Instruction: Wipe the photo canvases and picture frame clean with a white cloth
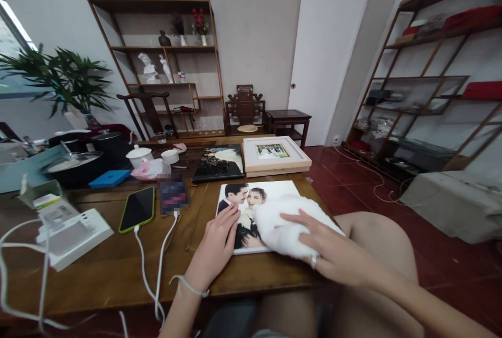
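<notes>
both grips lie spread flat, pinching nothing: on the brown wooden tabletop (117,270), near its front edge, rests the glossy wedding photo panel (276,187), likely stiff and slippery, best taken by its edges, the soft white fluffy cloth (280,223) pressed onto it under the right hand (333,254), the left hand (217,244) flat on its left side.

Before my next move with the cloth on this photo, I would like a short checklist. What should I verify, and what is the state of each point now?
1. Left hand steadies the photo print: ok, flat on its left edge.
2. Right hand on the white cloth: ok, spread flat over it.
3. Cloth lies on the print: ok, over its right part.
4. Print wholly on the table: cannot tell, the near right corner is hidden.
5. Phone and its cable apart from the print: ok, both lie to the left.
</notes>
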A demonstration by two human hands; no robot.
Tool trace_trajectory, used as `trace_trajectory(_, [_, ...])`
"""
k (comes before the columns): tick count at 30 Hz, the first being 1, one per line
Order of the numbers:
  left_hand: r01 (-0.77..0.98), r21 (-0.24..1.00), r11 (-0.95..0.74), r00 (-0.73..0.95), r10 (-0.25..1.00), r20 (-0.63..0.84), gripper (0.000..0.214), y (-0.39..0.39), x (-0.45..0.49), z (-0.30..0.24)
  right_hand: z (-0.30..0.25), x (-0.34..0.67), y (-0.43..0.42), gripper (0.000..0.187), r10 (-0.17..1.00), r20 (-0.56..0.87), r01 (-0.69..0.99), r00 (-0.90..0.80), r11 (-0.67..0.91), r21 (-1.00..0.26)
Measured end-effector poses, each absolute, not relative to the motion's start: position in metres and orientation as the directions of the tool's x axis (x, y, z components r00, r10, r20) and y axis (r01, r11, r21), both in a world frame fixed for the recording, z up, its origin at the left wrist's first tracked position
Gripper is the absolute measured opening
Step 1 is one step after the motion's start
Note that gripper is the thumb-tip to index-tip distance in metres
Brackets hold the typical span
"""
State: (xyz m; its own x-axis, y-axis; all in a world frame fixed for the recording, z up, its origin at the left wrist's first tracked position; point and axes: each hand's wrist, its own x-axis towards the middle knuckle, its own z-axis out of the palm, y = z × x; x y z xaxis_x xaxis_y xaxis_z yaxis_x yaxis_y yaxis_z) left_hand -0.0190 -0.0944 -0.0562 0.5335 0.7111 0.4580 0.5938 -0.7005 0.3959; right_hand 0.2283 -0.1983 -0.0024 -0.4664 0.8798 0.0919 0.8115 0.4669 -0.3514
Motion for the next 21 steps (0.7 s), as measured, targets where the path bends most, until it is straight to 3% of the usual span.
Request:
trace_trajectory(7, [0.610,0.399,-0.684,0.536,0.728,0.428,0.035,-0.095,-0.021,-0.055,-0.005,0.253,-0.105,0.029,0.945,0.112,0.863,-0.308,0.327,-0.386])
trace_trajectory(10, [0.610,0.398,-0.685,0.535,0.726,0.432,0.036,-0.095,-0.020,-0.056,-0.010,0.253,-0.096,0.026,0.938,0.163,0.868,-0.307,0.346,-0.357])
trace_trajectory(15, [0.612,0.401,-0.682,0.539,0.730,0.420,0.037,-0.093,-0.020,-0.057,-0.013,0.237,-0.139,0.024,0.899,0.196,0.853,-0.392,0.435,-0.287])
trace_trajectory(21, [0.597,0.413,-0.688,0.520,0.724,0.454,0.036,-0.094,-0.019,-0.057,-0.004,0.211,-0.215,0.035,0.874,0.105,0.807,-0.475,0.480,-0.344])
